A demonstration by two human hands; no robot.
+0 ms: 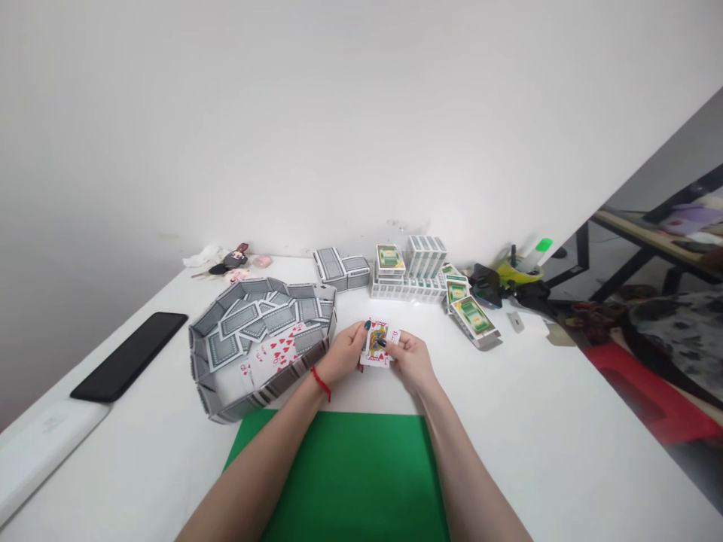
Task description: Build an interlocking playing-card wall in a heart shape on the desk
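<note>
Between my two hands, above the white table, are face-up playing cards, with a heart court card on top and another red-marked card edge peeking out at its right. My left hand, with a red string bracelet at the wrist, is closed on their left side. From the right, my right hand pinches them, its thumb lying across the top card. How many cards they hold cannot be seen. Left of my hands stands a tray built of playing cards, holding loose cards, several face down and some red ones face up.
A green sheet lies under my forearms. Toward the wall are a smaller card structure, stacked card boxes and an opened card box. A black phone and a white flat device lie left. A yellow holder stands at right.
</note>
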